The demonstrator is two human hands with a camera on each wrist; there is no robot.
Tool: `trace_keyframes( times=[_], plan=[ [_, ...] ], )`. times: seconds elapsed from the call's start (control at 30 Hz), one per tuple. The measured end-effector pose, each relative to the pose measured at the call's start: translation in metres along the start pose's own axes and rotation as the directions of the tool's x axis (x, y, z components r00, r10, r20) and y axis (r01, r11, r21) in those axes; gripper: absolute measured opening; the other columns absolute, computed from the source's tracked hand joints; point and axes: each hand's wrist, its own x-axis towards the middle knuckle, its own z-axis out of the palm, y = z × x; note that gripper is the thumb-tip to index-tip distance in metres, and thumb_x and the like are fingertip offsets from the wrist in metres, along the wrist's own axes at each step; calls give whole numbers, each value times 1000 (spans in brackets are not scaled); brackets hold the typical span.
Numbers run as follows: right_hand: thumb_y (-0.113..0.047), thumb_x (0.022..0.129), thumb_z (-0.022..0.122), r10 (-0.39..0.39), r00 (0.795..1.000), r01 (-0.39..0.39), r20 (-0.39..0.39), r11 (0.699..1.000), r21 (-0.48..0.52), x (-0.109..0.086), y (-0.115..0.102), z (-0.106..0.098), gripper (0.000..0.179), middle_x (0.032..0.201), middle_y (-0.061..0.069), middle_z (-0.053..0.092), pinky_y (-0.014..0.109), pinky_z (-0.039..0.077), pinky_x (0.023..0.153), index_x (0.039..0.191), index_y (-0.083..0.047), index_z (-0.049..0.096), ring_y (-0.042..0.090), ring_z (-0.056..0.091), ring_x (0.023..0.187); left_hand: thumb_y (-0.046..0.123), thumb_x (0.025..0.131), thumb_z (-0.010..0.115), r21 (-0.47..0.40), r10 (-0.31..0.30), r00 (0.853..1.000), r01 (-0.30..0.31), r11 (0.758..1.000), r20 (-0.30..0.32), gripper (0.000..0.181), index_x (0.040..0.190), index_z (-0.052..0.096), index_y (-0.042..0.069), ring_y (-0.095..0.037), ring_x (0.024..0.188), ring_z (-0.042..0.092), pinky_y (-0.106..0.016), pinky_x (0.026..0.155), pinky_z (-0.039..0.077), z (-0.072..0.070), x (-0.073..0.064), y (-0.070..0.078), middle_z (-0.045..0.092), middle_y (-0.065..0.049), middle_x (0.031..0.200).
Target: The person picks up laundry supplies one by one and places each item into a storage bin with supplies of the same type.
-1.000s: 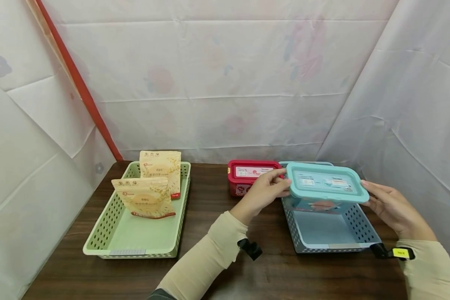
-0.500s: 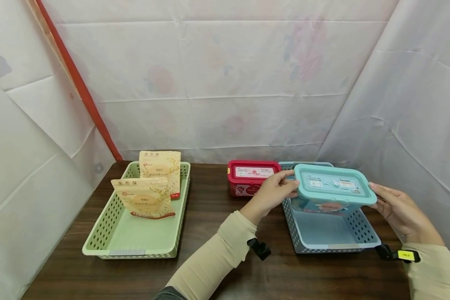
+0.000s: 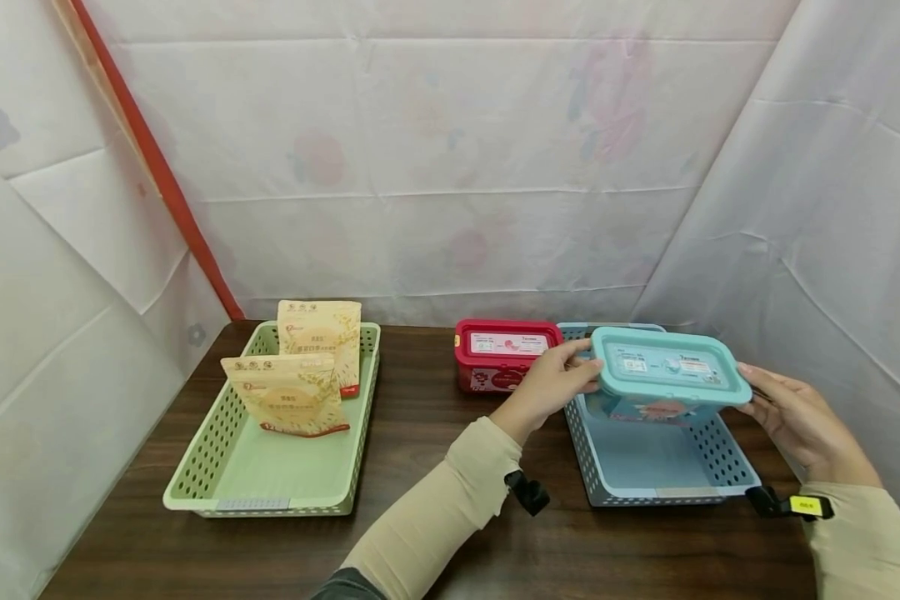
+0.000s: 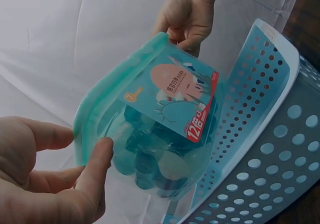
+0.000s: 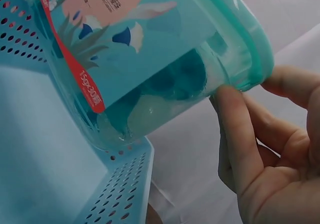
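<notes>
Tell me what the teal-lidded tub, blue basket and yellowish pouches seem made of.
Teal-lidded tub: likely glossy plastic, its wall clear enough to see inside. Blue basket: probably moulded plastic, smooth, with regular rows of holes. Yellowish pouches: perhaps film or coated paper, fairly matt; thin, flat panels.

Teal tub (image 3: 667,362): long, rounded box; lid (image 3: 663,367) on, pale label across it; clear walls showing dark blue-green rounded pieces inside
Front sticker (image 4: 175,96): blue, with pink oval and red strip
Pose: lid uppermost, pinched at opposite ends by left fingers (image 4: 97,161) and right fingers (image 5: 237,121)
Place: over the blue basket's (image 3: 645,471) far part
</notes>
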Motion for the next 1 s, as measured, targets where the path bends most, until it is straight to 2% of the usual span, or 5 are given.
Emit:
trace_keyframes(
  times=[0.27,0.47,0.8,1.0],
  plan=[
    [-10,105,52,14,1000,-14,-22,1000,-2,6,7,-2,29,104,-7,72,23,57,75,104,-15,80,7,69,90,17,103,61,76,-14,999,17,997,-38,48,149,50,11,-11,87,68,-39,89,57,4,12,-6,61,-3,97],
    [-14,104,57,21,998,-25,-60,998,-64,13,13,-2,24,107,-15,67,21,56,76,103,-24,79,5,66,92,16,103,59,114,-51,996,59,992,-72,49,150,47,10,-13,89,67,-43,92,55,5,19,-11,62,-2,99],
    [-17,103,58,51,995,-58,-89,995,-84,23,21,-2,22,107,-16,62,20,56,79,101,-26,79,4,64,91,18,103,60,84,-95,988,106,991,-126,49,149,48,9,-15,94,67,-38,90,56,6,29,-17,63,-2,100],
    [-19,103,59,69,992,-78,-107,993,-88,26,25,-2,21,117,-12,48,19,55,81,101,-27,78,3,60,94,17,103,60,74,-102,986,112,991,-134,48,149,48,8,-16,98,67,-39,92,55,6,31,-19,63,-2,100]
  ],
)
